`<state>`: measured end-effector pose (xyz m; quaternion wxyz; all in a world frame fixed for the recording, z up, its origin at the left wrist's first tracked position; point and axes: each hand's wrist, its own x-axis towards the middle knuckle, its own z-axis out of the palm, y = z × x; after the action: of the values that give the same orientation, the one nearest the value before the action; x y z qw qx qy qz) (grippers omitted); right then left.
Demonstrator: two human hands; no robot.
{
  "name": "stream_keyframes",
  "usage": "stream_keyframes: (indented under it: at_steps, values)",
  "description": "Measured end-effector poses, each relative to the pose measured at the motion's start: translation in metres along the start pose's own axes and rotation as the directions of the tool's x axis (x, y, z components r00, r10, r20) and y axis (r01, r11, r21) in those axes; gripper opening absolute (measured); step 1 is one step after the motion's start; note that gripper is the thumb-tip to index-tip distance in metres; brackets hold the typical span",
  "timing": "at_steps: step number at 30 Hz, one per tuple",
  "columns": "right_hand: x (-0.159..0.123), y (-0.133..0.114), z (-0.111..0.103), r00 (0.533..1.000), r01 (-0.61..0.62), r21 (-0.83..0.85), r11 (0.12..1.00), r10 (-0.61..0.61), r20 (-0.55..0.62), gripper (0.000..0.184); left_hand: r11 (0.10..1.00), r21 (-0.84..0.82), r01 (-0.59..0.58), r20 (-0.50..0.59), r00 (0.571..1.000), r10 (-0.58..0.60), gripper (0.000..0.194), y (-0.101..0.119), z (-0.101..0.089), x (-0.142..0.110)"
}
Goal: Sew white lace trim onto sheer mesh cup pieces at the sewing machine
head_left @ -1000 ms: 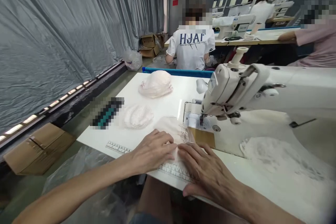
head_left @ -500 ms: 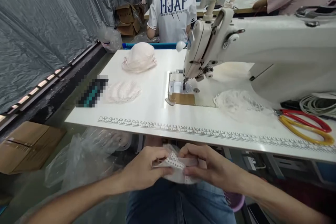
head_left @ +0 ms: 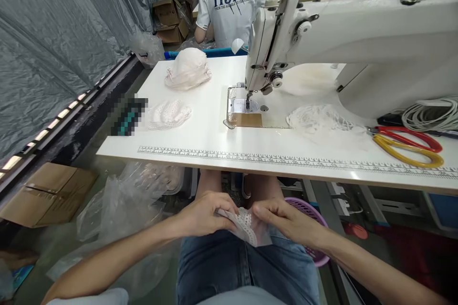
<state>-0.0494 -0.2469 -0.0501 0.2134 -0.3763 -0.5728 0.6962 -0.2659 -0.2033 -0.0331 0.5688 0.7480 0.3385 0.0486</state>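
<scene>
Over my lap, in front of the table's edge, I hold a small piece of sheer white fabric with lace trim [head_left: 246, 225]. My left hand [head_left: 209, 214] pinches its left side between thumb and fingers. My right hand [head_left: 286, 219] is closed on its right side, the thumb on top and the other fingers hidden behind the cloth. Beyond my hands stands a white sewing machine [head_left: 322, 24], its needle and presser foot over the metal plate [head_left: 238, 105]. White lace fabric [head_left: 318, 121] lies right of the plate.
On the white table [head_left: 214, 143] lie a pale pink fabric pile [head_left: 188, 69], a lace piece [head_left: 168, 114] and red-and-yellow-handled scissors [head_left: 411, 150]. A purple basket [head_left: 322, 259] stands below right; plastic bags [head_left: 125, 209] and a cardboard box [head_left: 46, 195] lie left. A co-worker [head_left: 229, 9] sits ahead.
My view has tilted down, so the table and machine appear higher. My hands have turned the lace-trimmed fabric, which now hangs more open between them.
</scene>
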Motion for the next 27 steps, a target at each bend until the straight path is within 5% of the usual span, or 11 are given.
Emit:
stream_keyframes:
  at_steps: [8,14,20,23,27]
  values:
    - [0.003,0.005,0.008,0.966,0.023,-0.289,0.957,-0.095,-0.239,0.027,0.986,0.097,0.135,-0.089,0.988,-0.126,0.027,0.001,0.005,0.008]
    - [0.006,0.004,0.002,0.964,0.0,-0.253,0.967,-0.067,-0.256,0.02,0.985,-0.034,0.168,-0.098,0.98,-0.171,0.025,-0.001,0.0,0.005]
    - [0.007,0.003,-0.006,0.956,-0.03,-0.295,0.955,-0.059,-0.287,0.022,0.983,-0.104,0.151,-0.222,0.96,-0.171,0.015,-0.004,-0.005,0.009]
    - [0.012,-0.011,-0.009,0.956,-0.014,-0.296,0.955,-0.074,-0.283,0.025,0.991,-0.056,0.123,-0.301,0.944,-0.134,0.012,0.01,-0.023,0.009]
    - [0.035,-0.041,-0.024,0.952,0.021,-0.301,0.953,-0.111,-0.284,0.026,0.992,0.122,0.043,-0.364,0.931,0.004,0.015,0.04,-0.075,0.027]
